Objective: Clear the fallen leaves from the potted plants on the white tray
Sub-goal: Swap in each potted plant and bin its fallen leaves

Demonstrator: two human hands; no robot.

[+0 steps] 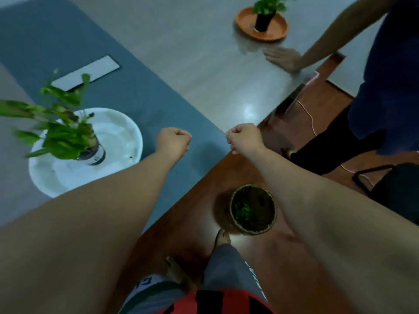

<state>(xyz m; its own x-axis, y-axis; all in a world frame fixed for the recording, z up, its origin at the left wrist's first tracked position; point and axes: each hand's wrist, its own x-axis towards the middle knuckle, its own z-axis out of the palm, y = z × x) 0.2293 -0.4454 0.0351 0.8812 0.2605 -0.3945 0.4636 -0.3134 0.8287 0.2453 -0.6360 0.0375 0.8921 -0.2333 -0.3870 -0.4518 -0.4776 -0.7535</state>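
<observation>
Both bare forearms stretch forward over the corner of the grey bench (204, 71). The left hand (174, 140) is curled into a fist above the bench's teal strip, and the right hand (243, 138) is balled the same way just past the bench edge, over the brown wooden floor (283, 257). Whether either fist encloses anything cannot be told.

The round white plastic tray (118, 141) sits on the bench to the left of the left hand, well apart from it. On the tray stands a leafy green potted plant (65, 134) in a dark pot with a pale band — its leaves are blurred. A small dark fleck (130, 157) lies on the tray's right side; too small to identify.

Down on the floor, under the right forearm, stands a round woven basket (252, 209) with green leaves inside. At the far end of the bench a second small plant rests on a round orange dish (261, 24), and another person's flat hand (283, 58) presses the bench near it.
</observation>
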